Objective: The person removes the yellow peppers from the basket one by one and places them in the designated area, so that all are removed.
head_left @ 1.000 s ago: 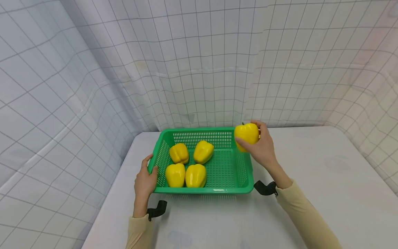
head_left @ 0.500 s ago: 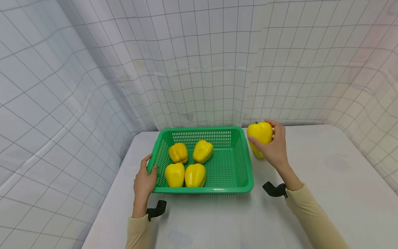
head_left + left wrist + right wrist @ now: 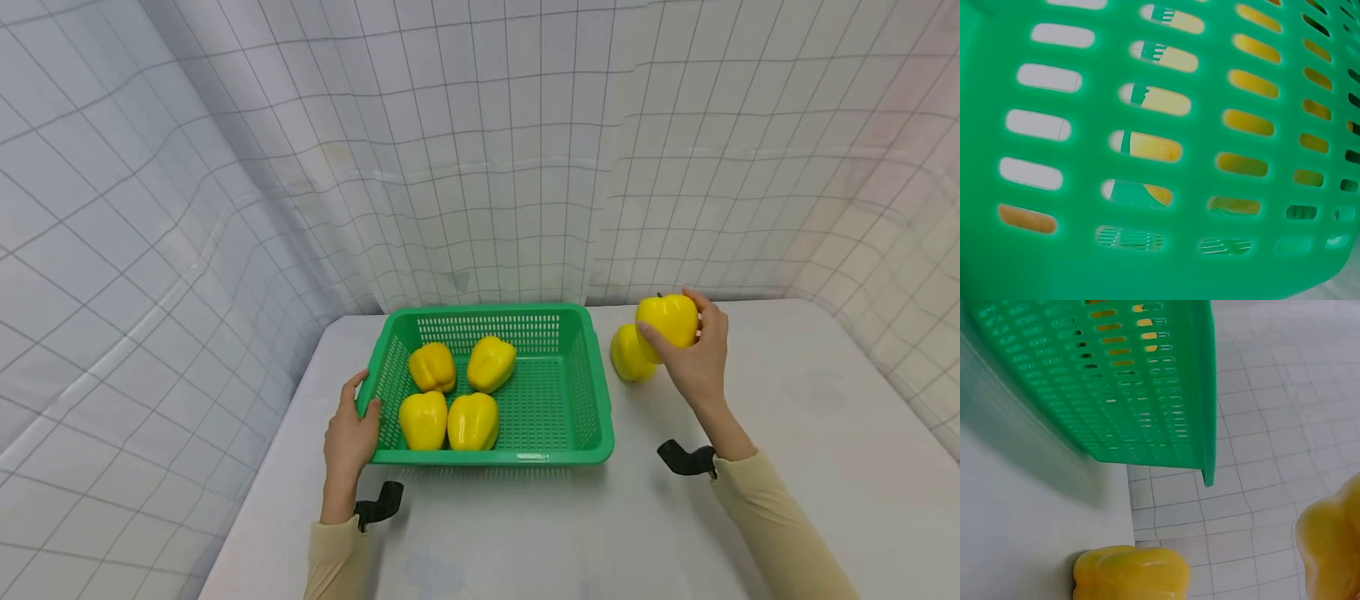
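Note:
A yellow bell pepper (image 3: 667, 321) with a short green stem is held up by my right hand (image 3: 696, 358), thumb on the near side and fingers behind. Behind and below it, a second yellow bell pepper (image 3: 630, 357) rests on the table right of the green basket (image 3: 495, 458). My left hand (image 3: 351, 435) grips the basket's left rim, thumb inside and fingers outside. Several yellow bell peppers (image 3: 472, 423) lie in the basket's left half. In the left wrist view the slotted basket wall (image 3: 1197, 144) fills the picture, with yellow showing through the slots.
The white table (image 3: 525, 533) runs back to a hanging white grid-patterned sheet (image 3: 510, 167), which also covers both sides. Black wrist mounts (image 3: 686, 458) sit at both cuffs. The basket's right wall (image 3: 1147, 394) stands beside the resting pepper in the right wrist view.
My right hand has carried the held pepper from over the basket's right rim out to the right, uncovering the pepper on the table. The left hand and basket have stayed in place.

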The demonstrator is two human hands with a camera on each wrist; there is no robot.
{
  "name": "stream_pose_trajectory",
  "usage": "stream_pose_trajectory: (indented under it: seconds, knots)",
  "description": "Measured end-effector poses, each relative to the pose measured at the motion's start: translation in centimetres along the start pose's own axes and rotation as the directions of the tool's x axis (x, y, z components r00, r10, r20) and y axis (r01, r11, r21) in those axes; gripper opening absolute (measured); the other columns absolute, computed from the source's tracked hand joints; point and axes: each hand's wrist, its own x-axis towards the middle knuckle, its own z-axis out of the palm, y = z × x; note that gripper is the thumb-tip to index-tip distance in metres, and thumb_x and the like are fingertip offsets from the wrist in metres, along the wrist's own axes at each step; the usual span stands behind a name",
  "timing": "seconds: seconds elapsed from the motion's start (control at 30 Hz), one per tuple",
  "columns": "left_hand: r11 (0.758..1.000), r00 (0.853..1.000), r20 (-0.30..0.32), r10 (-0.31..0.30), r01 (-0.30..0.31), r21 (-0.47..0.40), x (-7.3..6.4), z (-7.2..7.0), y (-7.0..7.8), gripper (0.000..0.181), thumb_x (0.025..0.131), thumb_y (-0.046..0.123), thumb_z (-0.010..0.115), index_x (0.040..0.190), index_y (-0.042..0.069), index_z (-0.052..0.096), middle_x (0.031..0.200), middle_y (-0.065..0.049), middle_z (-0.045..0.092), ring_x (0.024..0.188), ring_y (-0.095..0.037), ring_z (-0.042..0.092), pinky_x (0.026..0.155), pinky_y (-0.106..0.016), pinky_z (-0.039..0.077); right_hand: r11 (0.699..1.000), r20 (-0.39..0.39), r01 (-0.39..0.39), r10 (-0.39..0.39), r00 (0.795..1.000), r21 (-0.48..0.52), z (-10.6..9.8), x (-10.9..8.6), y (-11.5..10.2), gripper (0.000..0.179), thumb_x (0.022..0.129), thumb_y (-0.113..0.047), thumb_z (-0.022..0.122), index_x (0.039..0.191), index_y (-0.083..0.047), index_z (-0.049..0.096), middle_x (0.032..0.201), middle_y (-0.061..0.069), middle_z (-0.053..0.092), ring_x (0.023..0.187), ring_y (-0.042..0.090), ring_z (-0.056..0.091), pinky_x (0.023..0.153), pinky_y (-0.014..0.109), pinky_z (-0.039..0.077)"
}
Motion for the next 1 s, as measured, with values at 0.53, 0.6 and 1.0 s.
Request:
stream_pose_trajectory:
  seconds: [0.53, 0.6, 1.0]
  knots:
    - [1.000, 1.000, 0.003, -0.006, 0.006, -0.005, -0.1, 0.0, 0.2, 0.049, 0.099, 0.021, 0.047, 0.146, 0.015, 0.034, 0.086, -0.022, 0.063, 0.051, -0.023, 0.051, 0.044, -0.032, 0.036, 0.991, -0.075, -0.125, 0.121, 0.990, -0.052, -1.4, 1.3, 4.8, 0.074, 0.081, -0.029, 0.076, 0.143, -0.009, 0.041, 0.133, 0.010, 0.044, 0.102, 0.016, 0.043, 0.076, 0.022, 0.038]
    - [1.000, 1.000, -0.001, -0.005, 0.005, -0.003, 0.0, 0.0, 0.2, 0.049, 0.099, 0.021, 0.047, 0.145, 0.015, 0.035, 0.086, -0.022, 0.063, 0.051, -0.023, 0.051, 0.044, -0.032, 0.036, 0.987, -0.077, -0.146, 0.141, 0.987, -0.062, -1.5, 1.5, 5.4, 0.075, 0.081, -0.031, 0.076, 0.143, -0.008, 0.041, 0.133, 0.010, 0.045, 0.103, 0.017, 0.043, 0.077, 0.021, 0.039]
    - [1.000, 1.000, -0.009, 0.008, -0.008, 0.003, -0.2, -0.2, 0.3, 0.049, 0.098, 0.020, 0.047, 0.145, 0.013, 0.035, 0.082, -0.020, 0.062, 0.052, -0.023, 0.051, 0.044, -0.032, 0.035, 0.968, 0.007, -0.223, 0.225, 0.974, -0.115, -1.7, 1.9, 8.1, 0.080, 0.086, -0.032, 0.070, 0.148, -0.005, 0.028, 0.144, 0.015, 0.036, 0.124, 0.030, 0.038, 0.100, 0.043, 0.032]
